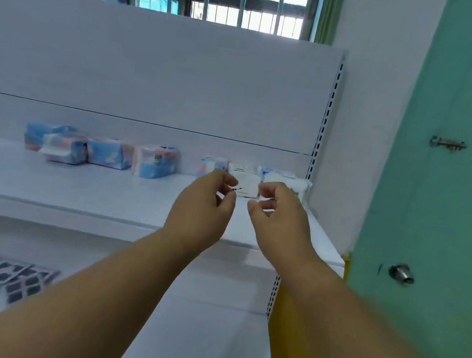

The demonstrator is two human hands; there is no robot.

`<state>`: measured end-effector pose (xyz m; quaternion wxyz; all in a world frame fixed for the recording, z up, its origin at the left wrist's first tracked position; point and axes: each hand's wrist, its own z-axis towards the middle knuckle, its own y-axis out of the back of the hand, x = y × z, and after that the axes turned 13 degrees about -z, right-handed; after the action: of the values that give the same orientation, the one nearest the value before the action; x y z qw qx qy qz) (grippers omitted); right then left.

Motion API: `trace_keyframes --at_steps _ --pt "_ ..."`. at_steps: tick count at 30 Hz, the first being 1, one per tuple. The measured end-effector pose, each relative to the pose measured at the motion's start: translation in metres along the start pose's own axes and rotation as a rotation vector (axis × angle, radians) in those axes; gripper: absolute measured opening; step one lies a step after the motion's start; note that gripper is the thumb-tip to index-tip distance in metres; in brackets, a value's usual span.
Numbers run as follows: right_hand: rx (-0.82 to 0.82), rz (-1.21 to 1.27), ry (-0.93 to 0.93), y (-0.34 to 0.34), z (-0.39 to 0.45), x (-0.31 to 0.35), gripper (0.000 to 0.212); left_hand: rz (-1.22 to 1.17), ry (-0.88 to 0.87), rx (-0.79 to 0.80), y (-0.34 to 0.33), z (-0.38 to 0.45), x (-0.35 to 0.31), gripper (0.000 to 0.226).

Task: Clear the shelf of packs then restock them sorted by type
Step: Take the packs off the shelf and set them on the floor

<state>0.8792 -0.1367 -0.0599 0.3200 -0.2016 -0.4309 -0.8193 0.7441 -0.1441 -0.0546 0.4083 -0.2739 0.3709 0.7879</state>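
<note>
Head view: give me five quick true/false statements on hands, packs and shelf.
1. Both hands hold nothing. True: the left hand and right hand hover empty, fingers loosely curled.
2. The upper shelf is cleared of packs. False: packs remain along its back.
3. A white pack sits just beyond the hands. True.
4. The blue-and-pink packs lie right of the white pack. False: most lie to its left.
5. The door beside the shelf is red. False: it is green.
</note>
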Motion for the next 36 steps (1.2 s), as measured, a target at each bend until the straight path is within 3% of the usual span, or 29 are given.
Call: trace_keyframes --at_steps 8,10,13,16,18,21,25,27,29,32,36 --pt "0.031 -0.406 0.002 -0.018 0.102 -0.045 0.04 0.186 -0.022 0.249 -0.063 0.107 0.025 0.034" --pt "0.055 -0.589 0.072 -0.026 0.123 -0.058 0.045 0.342 -0.079 0.245 -0.074 0.13 0.034 0.04" --pt "0.218 -0.922 0.112 -0.032 0.152 -0.082 0.065 0.605 -0.091 0.29 -0.091 0.162 0.052 0.057" --pt "0.323 -1.0 0.126 -0.034 0.17 -0.098 0.067 0.888 -0.097 0.376 -0.108 0.183 0.07 0.071" --pt "0.28 -0.967 0.17 -0.035 0.176 -0.102 0.068 1.018 -0.16 0.349 -0.115 0.19 0.077 0.064" --pt "0.23 -1.004 0.252 -0.032 0.184 -0.104 0.061 1.031 -0.214 0.294 -0.118 0.193 0.079 0.042" --pt "0.193 -0.93 0.271 -0.024 0.193 -0.107 0.046 0.82 -0.055 0.261 -0.106 0.192 0.07 0.022" --pt "0.182 -0.817 0.224 -0.016 0.193 -0.106 0.039 0.612 0.01 0.129 -0.094 0.182 0.063 0.017" --pt "0.148 -0.603 0.076 -0.004 0.188 -0.103 0.038 0.322 0.104 -0.04 -0.08 0.166 0.055 0.015" --pt "0.066 -0.11 -0.206 0.007 0.168 -0.092 0.037 -0.332 0.344 -0.238 -0.063 0.142 0.052 0.015" --pt "-0.024 0.383 -0.482 0.011 0.126 -0.064 0.031 -0.871 0.52 -0.273 -0.045 0.105 0.046 0.008"
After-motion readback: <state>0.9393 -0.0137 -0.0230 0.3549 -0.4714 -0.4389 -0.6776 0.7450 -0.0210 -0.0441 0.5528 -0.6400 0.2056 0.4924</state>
